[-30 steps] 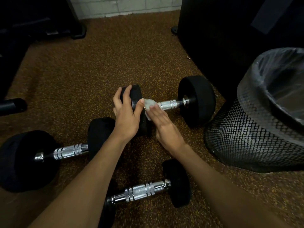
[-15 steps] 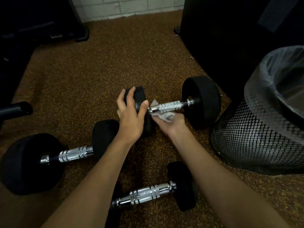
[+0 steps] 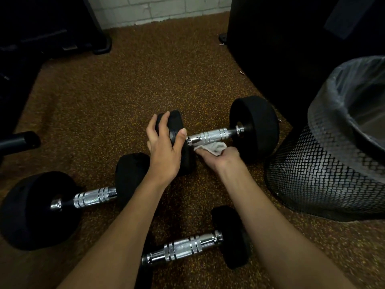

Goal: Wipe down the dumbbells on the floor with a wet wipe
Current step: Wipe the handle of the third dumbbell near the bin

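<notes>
Dumbbell (image 3: pixel 214 135) lies on the floor just left of the mesh bin (image 3: pixel 312 174). My left hand (image 3: pixel 164 149) grips the head farther from the bin. In 1 s the wet wipe (image 3: pixel 214 148), bunched in my right hand (image 3: pixel 223 158), dropped from the handle's top to its near underside. Judged: handle wipe midway.

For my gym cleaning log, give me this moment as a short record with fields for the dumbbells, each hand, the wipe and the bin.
dumbbells: three on the floor: far dumbbell, left dumbbell, near dumbbell
left hand: grips the far dumbbell's left weight
right hand: holds the wipe just under its handle
bin: mesh, lined, at right
</notes>
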Demonstrator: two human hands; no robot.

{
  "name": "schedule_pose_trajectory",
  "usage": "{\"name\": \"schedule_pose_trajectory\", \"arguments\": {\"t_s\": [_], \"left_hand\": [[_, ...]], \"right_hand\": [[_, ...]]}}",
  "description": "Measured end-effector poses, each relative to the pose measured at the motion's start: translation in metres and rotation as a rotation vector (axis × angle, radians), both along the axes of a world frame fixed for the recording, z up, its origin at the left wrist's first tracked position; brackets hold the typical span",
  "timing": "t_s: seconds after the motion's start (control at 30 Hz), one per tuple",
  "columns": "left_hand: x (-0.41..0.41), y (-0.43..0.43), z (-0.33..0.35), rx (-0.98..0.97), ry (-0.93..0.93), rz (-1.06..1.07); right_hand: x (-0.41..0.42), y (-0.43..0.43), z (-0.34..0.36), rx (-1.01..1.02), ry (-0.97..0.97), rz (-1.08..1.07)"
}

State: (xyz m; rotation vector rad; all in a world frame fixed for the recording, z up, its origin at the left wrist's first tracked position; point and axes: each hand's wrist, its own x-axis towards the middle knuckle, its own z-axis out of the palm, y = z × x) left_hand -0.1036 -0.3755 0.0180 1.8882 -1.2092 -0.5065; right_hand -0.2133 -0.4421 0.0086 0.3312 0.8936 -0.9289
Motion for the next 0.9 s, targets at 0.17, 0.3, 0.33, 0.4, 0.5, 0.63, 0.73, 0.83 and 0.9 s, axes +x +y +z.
{"name": "schedule_pose_trajectory", "arguments": {"t_s": [0.17,0.3,0.33,0.4,0.5,0.63,0.73,0.83,0.9], "left_hand": [[0.0,-0.001,0.0,0.004,-0.01,0.006],[0.0,-0.002,0.0,0.01,-0.015,0.015],[0.0,-0.002,0.001,0.01,-0.013,0.014],[0.0,-0.001,0.001,0.009,-0.007,0.011],[0.0,0.0,0.001,0.003,0.003,0.008],[-0.001,0.001,0.002,0.005,0.016,0.0],[0.0,0.0,0.003,0.018,0.015,0.009],[-0.001,0.0,0.004,0.029,0.019,0.004],[0.0,0.001,0.004,0.019,0.026,-0.003]], "right_hand": [[0.035,-0.003,-0.006,0.03,0.045,-0.163],[0.039,-0.002,-0.008,0.003,0.067,-0.066],[0.034,-0.002,-0.006,-0.012,0.057,-0.011],[0.019,-0.001,0.001,-0.046,0.045,0.097],[-0.009,-0.011,0.006,-0.012,0.009,0.107],[-0.022,-0.028,-0.004,0.006,0.055,0.026],[-0.017,-0.03,-0.004,-0.015,0.198,-0.042],[-0.016,-0.04,-0.006,0.014,0.337,-0.12],[-0.019,-0.039,-0.007,0.012,0.441,-0.088]]}}
